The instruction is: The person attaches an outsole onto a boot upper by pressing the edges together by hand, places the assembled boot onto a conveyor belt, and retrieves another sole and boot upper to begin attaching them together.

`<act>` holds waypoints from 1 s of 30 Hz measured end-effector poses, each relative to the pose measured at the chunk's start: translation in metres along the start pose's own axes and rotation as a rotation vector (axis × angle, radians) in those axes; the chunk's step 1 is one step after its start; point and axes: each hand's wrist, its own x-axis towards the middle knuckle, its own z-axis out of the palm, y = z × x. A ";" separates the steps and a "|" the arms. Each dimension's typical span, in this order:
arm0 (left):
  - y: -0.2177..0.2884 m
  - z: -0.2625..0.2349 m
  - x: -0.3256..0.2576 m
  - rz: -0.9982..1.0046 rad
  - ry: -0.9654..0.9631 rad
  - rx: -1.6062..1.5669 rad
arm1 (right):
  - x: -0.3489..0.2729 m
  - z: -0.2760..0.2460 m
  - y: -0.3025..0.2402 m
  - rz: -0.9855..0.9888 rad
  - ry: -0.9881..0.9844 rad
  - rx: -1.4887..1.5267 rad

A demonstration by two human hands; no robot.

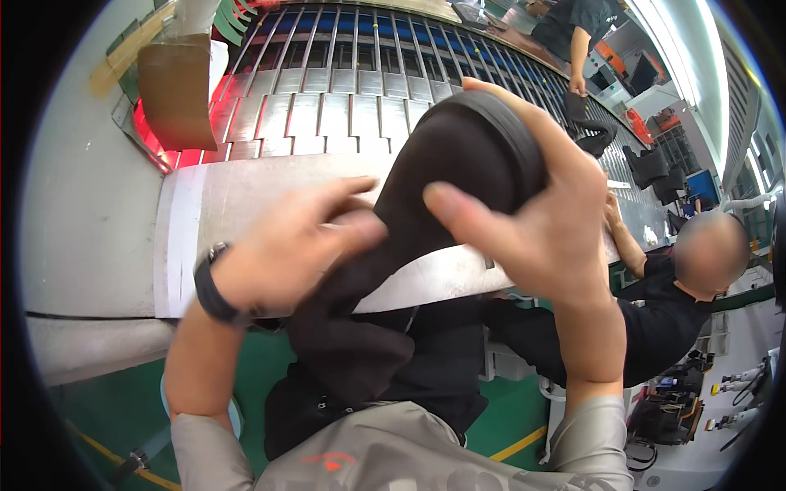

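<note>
Green floor (512,401) marked with yellow lines extends below the near edge of a pale worktop (237,200). At the near side, the left hand (282,258), with a dark wristband (213,286) at the wrist, is positioned beside the lower section of a black boot (446,151). Its fingers are bent and blurred; contact with the boot cannot be determined. The right hand (557,221) grips the sole end, fingers (524,114) along the outer edge, thumb across the near face. The boot is held tilted above the worktop's near edge, between both hands, its soft shaft hanging toward the lap. Beyond the worktop is a bed of metal plates (319,114), with a brown panel (176,94) at left, beside red light. To the right sits a co-worker (655,327) in black; farther away, another person's hand (578,85) holds a dark piece (594,123).
</note>
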 end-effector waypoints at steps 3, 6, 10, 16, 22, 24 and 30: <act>-0.065 -0.016 0.002 -0.355 -0.160 -0.461 | -0.023 -0.021 -0.004 -0.457 -0.034 0.192; -0.049 0.022 -0.032 -0.398 0.097 -1.194 | -0.049 -0.010 0.016 -0.507 0.023 0.483; 0.007 -0.034 -0.030 -0.034 0.194 -0.260 | -0.119 -0.006 0.063 -0.186 0.064 0.627; 0.115 0.002 0.054 0.199 -0.051 0.980 | -0.167 0.065 0.129 0.290 -0.108 0.599; 0.136 0.028 0.101 -0.176 -0.182 1.026 | -0.089 0.076 0.143 0.444 0.231 1.225; 0.136 0.039 0.102 -0.169 -0.174 1.020 | -0.061 0.059 0.133 0.376 0.277 1.317; 0.138 0.074 0.089 0.116 -0.153 1.255 | -0.011 0.057 0.142 -0.087 0.046 1.756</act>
